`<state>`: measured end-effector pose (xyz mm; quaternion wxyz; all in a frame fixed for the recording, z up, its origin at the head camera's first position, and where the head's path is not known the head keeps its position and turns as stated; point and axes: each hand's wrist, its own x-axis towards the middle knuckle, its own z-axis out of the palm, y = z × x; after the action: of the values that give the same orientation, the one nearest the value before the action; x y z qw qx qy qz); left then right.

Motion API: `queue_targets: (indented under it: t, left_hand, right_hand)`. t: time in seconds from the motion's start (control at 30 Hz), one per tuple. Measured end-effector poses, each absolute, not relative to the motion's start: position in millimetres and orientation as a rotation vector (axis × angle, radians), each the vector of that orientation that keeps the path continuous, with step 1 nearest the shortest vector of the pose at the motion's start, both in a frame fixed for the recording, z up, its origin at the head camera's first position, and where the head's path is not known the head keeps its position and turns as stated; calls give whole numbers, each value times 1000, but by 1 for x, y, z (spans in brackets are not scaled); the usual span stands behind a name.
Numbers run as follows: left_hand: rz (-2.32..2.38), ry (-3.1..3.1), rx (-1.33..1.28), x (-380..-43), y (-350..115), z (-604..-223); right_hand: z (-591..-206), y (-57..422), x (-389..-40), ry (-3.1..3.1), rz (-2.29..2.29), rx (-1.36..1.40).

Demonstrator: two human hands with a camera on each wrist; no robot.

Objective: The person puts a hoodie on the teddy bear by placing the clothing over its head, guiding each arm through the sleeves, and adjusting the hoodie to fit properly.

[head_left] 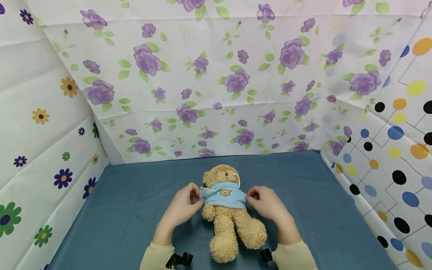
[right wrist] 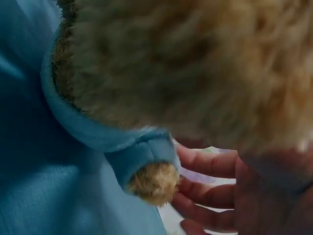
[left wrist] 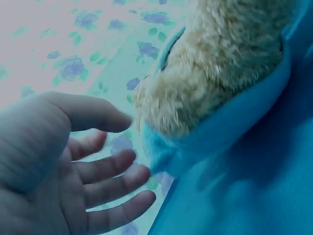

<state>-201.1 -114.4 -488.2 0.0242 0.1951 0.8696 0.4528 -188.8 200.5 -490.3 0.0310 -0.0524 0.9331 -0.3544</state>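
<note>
A tan teddy bear (head_left: 233, 225) in a light blue hoodie (head_left: 224, 195) lies on its back on the blue cloth (head_left: 118, 210), head away from me. My left hand (head_left: 194, 197) is at the end of the bear's left-side sleeve. In the left wrist view that hand (left wrist: 129, 147) is spread, its fingertips (left wrist: 144, 174) just touching the sleeve cuff (left wrist: 161, 154). My right hand (head_left: 253, 195) is at the other sleeve. In the right wrist view its fingers (right wrist: 208, 164) lie against the furry paw (right wrist: 154, 182) that pokes out of the cuff (right wrist: 142, 149), the thumb apart from it.
Flowered sheets (head_left: 216, 93) wall the back and left sides, and a dotted sheet (head_left: 388, 157) the right. The blue cloth stretches to both sides of the bear. Black wrist straps (head_left: 179, 259) show at my cream sleeves.
</note>
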Motion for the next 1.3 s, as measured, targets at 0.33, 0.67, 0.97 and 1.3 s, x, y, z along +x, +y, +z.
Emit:
queue_targets:
  t: [0.33,0.67,0.97,1.3]
  left_hand:
    - [1343,2432,658,-204,-110,-494]
    - [1322,2468,723,-202,-104,-500]
    - [1366,2618,754,-201,-90,-507]
    - [1252,2850,779,-200,-79,-514]
  right_hand:
    - [-491,180,-190,2768,-1304,-711]
    - [-491,165,-185,2759,-1273,-702]
    - [-495,159,-188,2773,-1323,-614]
    - [-499,155,-186,2847,-1313,-547]
